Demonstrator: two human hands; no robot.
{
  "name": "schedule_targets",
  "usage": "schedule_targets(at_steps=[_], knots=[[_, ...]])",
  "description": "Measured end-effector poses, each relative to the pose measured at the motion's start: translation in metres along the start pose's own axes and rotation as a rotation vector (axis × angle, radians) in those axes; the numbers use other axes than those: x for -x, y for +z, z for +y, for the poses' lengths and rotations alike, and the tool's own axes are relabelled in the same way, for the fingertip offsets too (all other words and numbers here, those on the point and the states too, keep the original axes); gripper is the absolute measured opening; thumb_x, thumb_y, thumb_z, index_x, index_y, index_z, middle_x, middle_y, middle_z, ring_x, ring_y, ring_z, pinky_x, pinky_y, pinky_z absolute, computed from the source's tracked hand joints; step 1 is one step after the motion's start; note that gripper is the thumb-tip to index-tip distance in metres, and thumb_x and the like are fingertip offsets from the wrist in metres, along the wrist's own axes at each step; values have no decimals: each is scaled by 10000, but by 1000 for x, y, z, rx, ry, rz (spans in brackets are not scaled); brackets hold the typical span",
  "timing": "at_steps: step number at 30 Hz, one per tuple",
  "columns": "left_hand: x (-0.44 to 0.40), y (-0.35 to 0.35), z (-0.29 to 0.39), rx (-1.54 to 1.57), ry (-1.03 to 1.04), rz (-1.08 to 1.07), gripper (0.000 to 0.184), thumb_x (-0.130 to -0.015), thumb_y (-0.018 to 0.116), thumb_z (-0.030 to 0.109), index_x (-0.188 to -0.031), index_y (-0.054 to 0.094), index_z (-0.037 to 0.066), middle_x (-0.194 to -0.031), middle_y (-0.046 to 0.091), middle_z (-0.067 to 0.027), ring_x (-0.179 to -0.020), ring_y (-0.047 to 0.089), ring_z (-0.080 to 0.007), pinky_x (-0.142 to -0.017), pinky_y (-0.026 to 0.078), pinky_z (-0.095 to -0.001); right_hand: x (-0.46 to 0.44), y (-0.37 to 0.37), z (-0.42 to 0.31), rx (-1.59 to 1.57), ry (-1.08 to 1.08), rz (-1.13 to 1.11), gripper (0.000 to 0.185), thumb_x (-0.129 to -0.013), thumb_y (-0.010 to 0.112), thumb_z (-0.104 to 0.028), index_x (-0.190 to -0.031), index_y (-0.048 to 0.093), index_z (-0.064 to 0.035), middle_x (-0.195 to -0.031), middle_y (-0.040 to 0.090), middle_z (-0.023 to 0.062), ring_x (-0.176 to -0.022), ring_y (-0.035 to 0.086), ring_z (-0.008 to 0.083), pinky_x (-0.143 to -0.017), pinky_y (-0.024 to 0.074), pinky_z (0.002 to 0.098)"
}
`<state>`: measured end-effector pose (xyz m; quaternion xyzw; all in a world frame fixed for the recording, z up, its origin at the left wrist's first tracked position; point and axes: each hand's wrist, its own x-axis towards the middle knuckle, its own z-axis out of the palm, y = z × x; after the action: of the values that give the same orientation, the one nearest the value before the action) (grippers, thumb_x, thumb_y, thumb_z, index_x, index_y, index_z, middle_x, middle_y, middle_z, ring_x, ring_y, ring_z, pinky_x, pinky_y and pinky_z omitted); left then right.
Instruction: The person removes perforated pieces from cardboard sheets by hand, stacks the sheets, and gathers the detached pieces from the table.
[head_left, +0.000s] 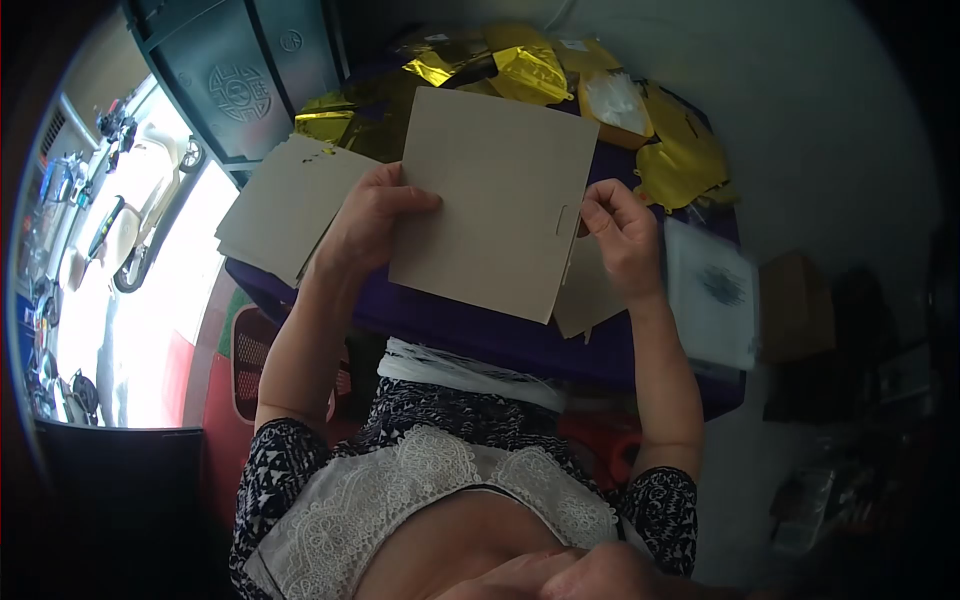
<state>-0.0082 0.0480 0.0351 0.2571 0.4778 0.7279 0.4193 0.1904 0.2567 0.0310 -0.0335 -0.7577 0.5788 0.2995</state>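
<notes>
A grey-beige cardboard sheet (490, 200) is held up over the purple-covered table, tilted slightly. My left hand (375, 215) grips its left edge, thumb flat on the front and the other fingers hidden behind. At the right edge, beside a narrow slot cut in the board, my right hand (620, 235) is closed in a pinch with its fingers curled. Whether a small scrap is also between those fingertips is too small to tell. A stack of similar cardboard sheets (285, 205) lies to the left, and another cardboard piece (592, 295) shows partly behind the held sheet.
Shiny gold foil pieces (530, 75) spread along the back of the purple table (450, 320). A yellow container (615, 110) with clear plastic stands there. At right is a translucent plastic sheet or box (712, 295) near a brown carton (795, 305). A red basket (250, 365) sits lower left.
</notes>
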Motion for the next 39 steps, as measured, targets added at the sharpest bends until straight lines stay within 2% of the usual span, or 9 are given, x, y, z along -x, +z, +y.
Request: schedule_targets(at_steps=[5,8,11,17,20,23,29,32,39], knots=[[5,-18,0,54,-46,23,246,-810,583,-30,-1047,605,-94,-950,685,-174,-750,704,-227,-734,592,-343,-9,15,6,29,-20,-17,150,-977,576,-139,-874,559,-31,-745,546,-34,-688,495,34,-620,412,208],[5,-24,-5,123,-86,92,219,-807,579,-36,-1012,602,-109,-922,679,-187,-739,703,-252,-721,596,-375,-16,22,4,245,-104,-6,141,-971,569,-106,-857,536,-30,-711,518,-12,-637,466,54,-564,386,228],[0,-40,-12,90,-125,113,374,-786,574,-14,-1147,566,-110,-1014,675,-203,-841,709,-282,-793,592,-393,-23,33,2,449,-320,37,130,-967,555,-77,-854,518,-24,-695,499,22,-600,451,90,-529,373,251],[1,-47,-9,-14,-82,317,334,-798,578,-13,-1118,569,-110,-974,669,-190,-810,701,-280,-773,590,-399,-27,40,14,404,-427,14,111,-965,542,-50,-864,508,-20,-699,492,39,-593,458,122,-538,391,253],[5,-52,-2,75,13,349,263,-813,564,-49,-1066,565,-124,-982,652,-221,-820,692,-306,-758,587,-427,-25,37,18,375,-442,-31,97,-964,537,-46,-877,508,-15,-700,482,42,-587,448,128,-547,392,252],[8,-55,1,112,71,388,286,-825,555,-44,-1098,552,-130,-1003,649,-230,-829,693,-308,-781,583,-421,-21,36,18,460,-208,-102,80,-959,530,-39,-889,520,-2,-723,541,64,-617,514,133,-565,422,250],[8,-60,-1,62,58,364,324,-819,559,-13,-1130,542,-100,-1014,646,-204,-865,685,-284,-821,571,-395,-18,51,51,418,31,-214,93,-950,560,-66,-931,605,13,-781,660,68,-753,628,93,-629,477,238],[9,-57,-3,97,70,347,290,-833,549,-45,-1108,541,-137,-1016,645,-230,-836,693,-295,-791,582,-391,-23,45,43,119,239,-198,131,-964,555,-97,-947,628,10,-768,648,20,-723,588,60,-633,462,229],[6,-51,-7,-12,66,302,344,-808,547,-1,-1132,542,-116,-1007,644,-204,-848,685,-278,-811,565,-375,-20,42,24,139,184,-243,149,-960,560,-107,-908,638,8,-749,621,-11,-656,523,46,-614,443,224]])
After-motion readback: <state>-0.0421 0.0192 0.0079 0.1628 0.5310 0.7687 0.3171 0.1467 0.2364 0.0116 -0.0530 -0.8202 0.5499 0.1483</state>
